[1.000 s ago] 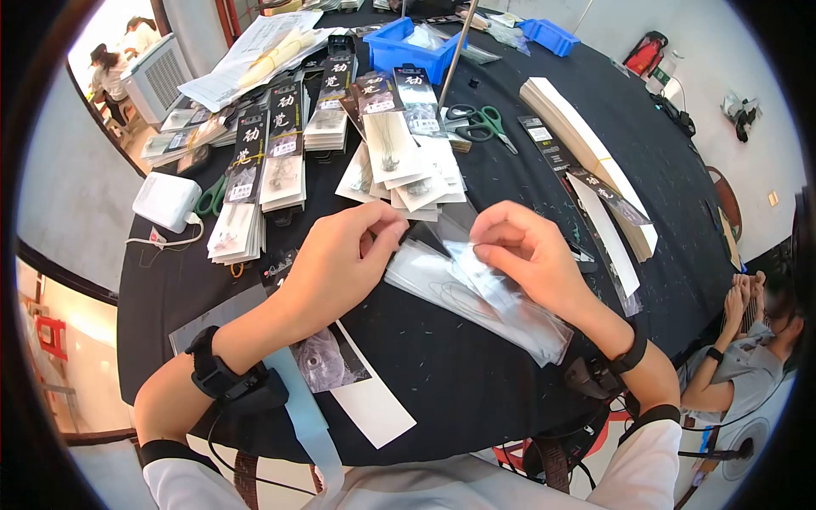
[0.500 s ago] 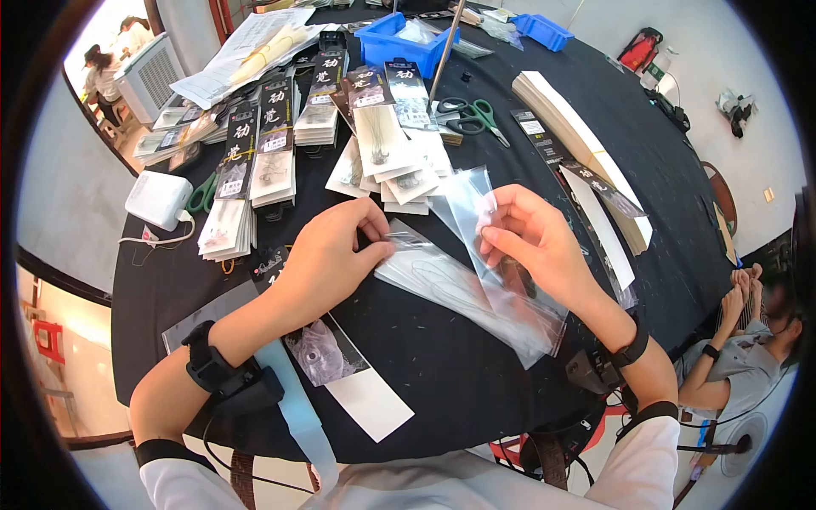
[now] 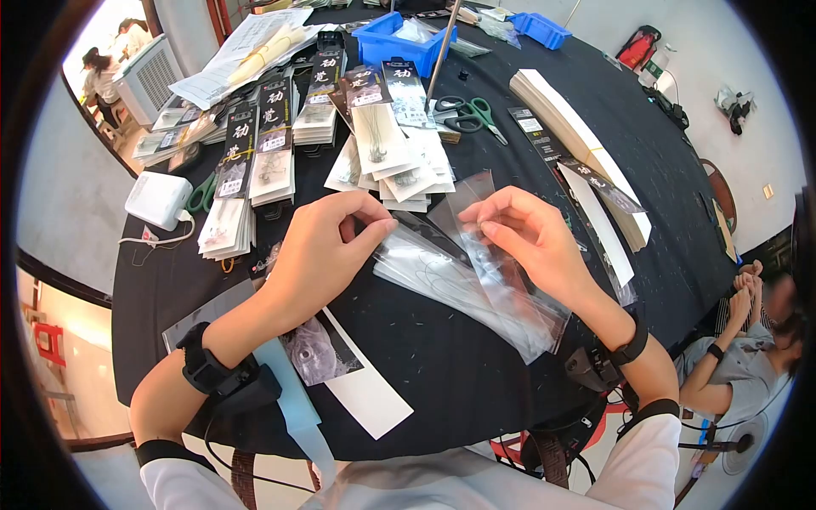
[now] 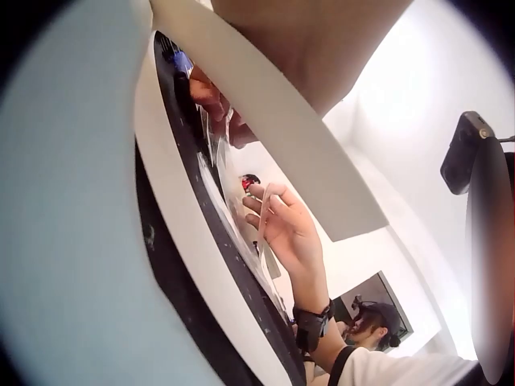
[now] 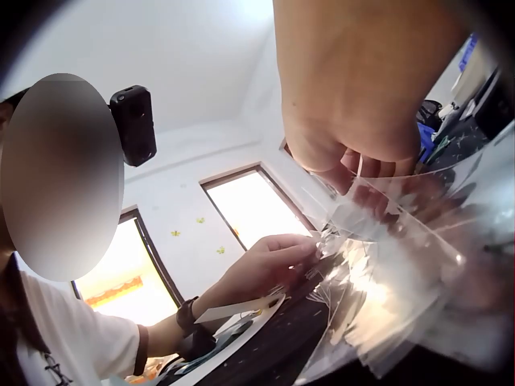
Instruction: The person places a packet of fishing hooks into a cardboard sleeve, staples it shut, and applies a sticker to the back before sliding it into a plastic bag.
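Observation:
In the head view my left hand (image 3: 327, 246) pinches the upper left end of a stack of clear plastic bags (image 3: 433, 280) lying on the black cloth. My right hand (image 3: 540, 242) holds a single clear bag (image 3: 486, 263) between thumb and fingers, slanting over that stack. The right wrist view shows the crinkled, shiny film (image 5: 366, 281) spreading below my right hand, with my left fingers at its edge. Under my left forearm lies a black printed card (image 3: 319, 353) with a white lower part (image 3: 374, 404).
Hook packets (image 3: 378, 140) lie piled beyond my hands, banded bundles (image 3: 246, 178) to their left. Green-handled scissors (image 3: 480, 119) and a blue bin (image 3: 399, 42) are farther back. A long stack of white cards (image 3: 586, 153) lies right, a white charger box (image 3: 159, 200) left.
The single bag has swung from lying over the stack to a more upright slant in my right hand. My left hand stays at the stack's end, its thumb and fingers now closer together.

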`<state>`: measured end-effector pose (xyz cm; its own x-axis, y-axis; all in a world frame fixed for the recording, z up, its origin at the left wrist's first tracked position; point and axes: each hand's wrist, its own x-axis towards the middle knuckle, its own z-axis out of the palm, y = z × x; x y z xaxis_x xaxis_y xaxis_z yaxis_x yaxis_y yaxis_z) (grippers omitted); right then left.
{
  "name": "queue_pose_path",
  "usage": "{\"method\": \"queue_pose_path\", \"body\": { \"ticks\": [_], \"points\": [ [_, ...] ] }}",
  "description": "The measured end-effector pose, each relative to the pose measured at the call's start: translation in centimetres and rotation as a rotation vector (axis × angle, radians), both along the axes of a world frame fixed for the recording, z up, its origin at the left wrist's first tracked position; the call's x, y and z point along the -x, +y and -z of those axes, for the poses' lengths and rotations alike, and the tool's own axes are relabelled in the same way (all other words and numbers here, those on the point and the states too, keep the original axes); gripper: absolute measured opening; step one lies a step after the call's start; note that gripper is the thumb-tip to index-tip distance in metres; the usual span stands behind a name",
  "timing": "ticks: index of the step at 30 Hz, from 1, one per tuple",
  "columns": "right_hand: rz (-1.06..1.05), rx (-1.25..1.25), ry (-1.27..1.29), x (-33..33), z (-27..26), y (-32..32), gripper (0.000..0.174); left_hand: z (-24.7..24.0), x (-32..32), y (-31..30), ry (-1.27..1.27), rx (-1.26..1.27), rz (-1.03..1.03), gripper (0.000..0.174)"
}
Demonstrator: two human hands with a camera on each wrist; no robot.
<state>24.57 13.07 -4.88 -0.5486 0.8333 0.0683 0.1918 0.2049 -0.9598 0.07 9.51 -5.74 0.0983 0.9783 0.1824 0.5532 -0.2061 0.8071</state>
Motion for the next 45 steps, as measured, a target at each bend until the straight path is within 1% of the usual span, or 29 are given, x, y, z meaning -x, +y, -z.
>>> {"method": "queue_pose_path", "body": {
  "ticks": [1, 4, 5, 6, 8, 9, 11, 12, 14, 15, 17, 18, 20, 21, 23, 24, 26, 27, 29, 30, 32, 36, 38, 39, 41, 43, 45],
  "points": [
    [-0.013, 0.033, 0.032, 0.1, 0.0, 0.0, 0.005, 0.0, 0.0, 0.0, -0.019, 0.014, 0.023, 0.012],
    [-0.055, 0.015, 0.030, 0.8, 0.0, -0.5, 0.005, -0.3, -0.3, -0.1, -0.076, 0.061, 0.066, 0.012],
    [-0.054, 0.015, 0.030, 1.0, 0.0, -0.6, 0.005, -0.4, -0.4, -0.2, -0.114, 0.095, 0.088, 0.012],
    [-0.053, 0.019, 0.013, 1.1, 0.1, -0.7, 0.006, -0.1, -0.4, -0.1, -0.114, 0.096, 0.089, 0.012],
    [-0.052, 0.023, -0.004, 1.2, 0.1, -0.8, 0.007, 0.6, -0.5, 0.0, -0.223, 0.084, 0.122, 0.014],
    [-0.026, 0.044, -0.003, 1.2, 0.0, -0.8, 0.008, 0.4, -0.5, -0.1, -0.223, 0.083, 0.121, 0.014],
    [0.022, 0.085, -0.001, 1.2, -0.2, -0.8, 0.009, -0.1, -0.5, -0.1, -0.115, 0.067, 0.015, 0.017],
    [0.019, 0.085, -0.001, 1.3, -0.3, -0.9, 0.009, 0.1, -0.4, -0.2, -0.115, 0.067, 0.013, 0.017],
    [0.087, 0.103, 0.036, 1.4, -0.6, -1.2, 0.012, 1.0, -0.1, -0.1, 0.201, -0.186, -0.011, 0.020],
    [0.086, 0.103, 0.036, 1.4, -0.6, -1.2, 0.012, 1.4, -0.1, -0.2, 0.201, -0.186, -0.011, 0.020],
    [0.068, 0.083, 0.008, 1.2, -0.4, -1.2, 0.016, 2.1, -0.1, -0.2, 0.313, -0.312, -0.001, 0.021],
    [0.069, 0.083, 0.007, 1.2, -0.4, -1.2, 0.016, 2.0, 0.0, -0.2, 0.313, -0.312, 0.000, 0.021],
    [0.060, 0.087, 0.020, 1.2, -0.3, -1.2, 0.017, 1.7, 0.1, 0.0, 0.201, -0.018, 0.080, 0.025],
    [0.062, 0.087, 0.020, 1.1, -0.3, -1.1, 0.017, 1.6, 0.1, 0.1, 0.201, -0.019, 0.081, 0.025],
    [0.067, 0.076, 0.001, 0.9, -0.3, -0.9, 0.017, 1.4, 0.1, 0.1, 0.141, 0.065, 0.043, 0.027],
    [0.067, 0.076, 0.001, 0.9, -0.4, -0.9, 0.017, 1.7, 0.0, 0.0, 0.141, 0.065, 0.043, 0.027],
    [0.108, 0.088, 0.007, 0.8, -0.5, -0.9, 0.015, 2.6, -0.2, -0.2, 0.222, -0.259, -0.072, 0.025],
    [0.108, 0.089, 0.007, 0.8, -0.6, -0.9, 0.015, 2.6, -0.1, -0.2, 0.222, -0.258, -0.072, 0.025],
    [0.092, 0.087, 0.021, 0.6, -0.7, -0.9, 0.009, 2.6, 0.2, -0.1, 0.217, -0.214, -0.041, 0.022],
    [0.095, 0.087, 0.020, 0.6, -0.6, -0.8, 0.009, 2.5, 0.3, 0.0, 0.215, -0.213, -0.039, 0.022],
    [0.066, 0.070, 0.044, 0.4, -0.3, -0.8, 0.005, 2.2, 0.6, 0.2, 0.206, -0.063, 0.035, 0.021],
    [0.075, 0.067, 0.074, 0.3, -0.3, -0.6, 0.004, 1.5, 0.5, 0.3, 0.139, -0.007, 0.043, 0.018],
    [0.063, 0.094, 0.085, 0.2, -0.7, -0.7, 0.005, 1.0, 0.2, 0.2, -0.020, 0.122, 0.041, 0.013],
    [0.068, 0.097, 0.085, 0.3, -0.6, -0.7, 0.005, 0.9, 0.0, 0.1, -0.021, 0.125, 0.045, 0.013],
    [0.035, 0.021, 0.092, 0.6, -0.3, -0.8, 0.006, 0.6, -0.3, 0.1, -0.105, 0.085, 0.060, 0.011],
    [0.027, -0.019, 0.091, 1.1, -0.2, -1.1, 0.006, 0.1, -0.7, -0.2, -0.146, 0.103, 0.094, 0.010],
    [0.012, -0.061, 0.092, 1.3, -0.3, -1.2, 0.007, -0.1, -1.0, -0.4, -0.255, 0.166, 0.144, 0.011]
  ]
}}
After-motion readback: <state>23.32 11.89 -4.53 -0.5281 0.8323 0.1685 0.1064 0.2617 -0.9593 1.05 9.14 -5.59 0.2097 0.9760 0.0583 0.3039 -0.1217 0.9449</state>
